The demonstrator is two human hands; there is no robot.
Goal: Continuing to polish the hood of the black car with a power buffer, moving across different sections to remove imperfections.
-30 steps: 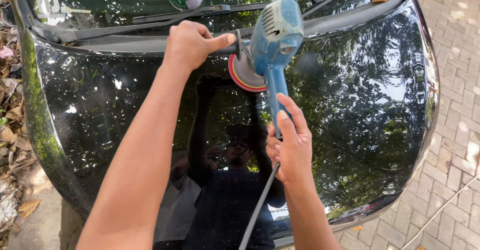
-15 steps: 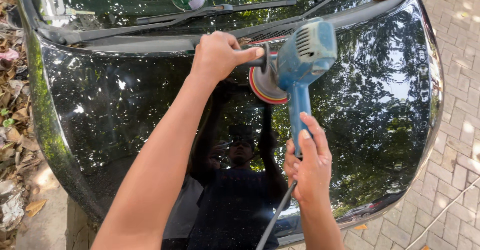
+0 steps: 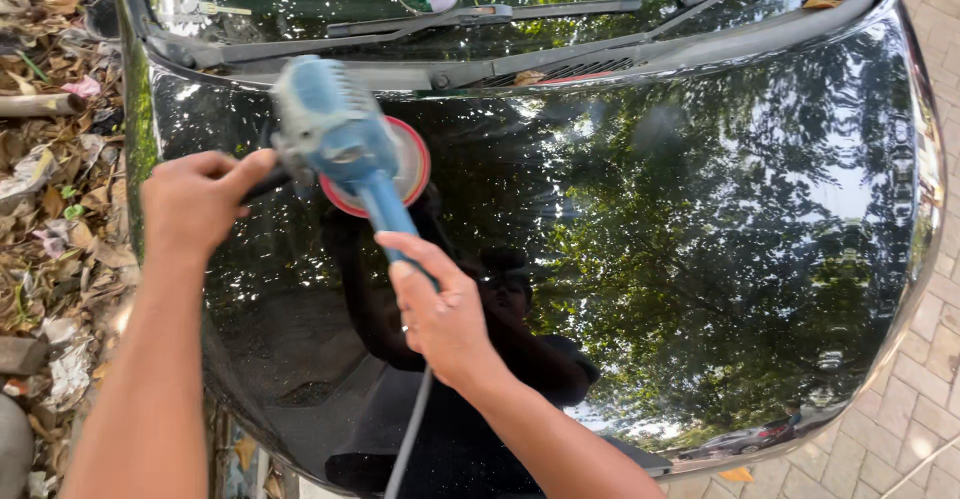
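Both hands are closed on the blue polisher [image 3: 335,139]: the left hand [image 3: 195,204] wraps its side grip, the right hand [image 3: 440,319] curls round the rear handle. Below the polisher lies the black car hood [image 3: 700,209], glossy and probably slippery, mirroring trees. Near the hood's upper left, the polisher looks rigid and fairly heavy, best held at both ends as here. Its round pad [image 3: 405,164] with a red rim presses flat on the hood. A grey cord [image 3: 408,439] trails down from the handle.
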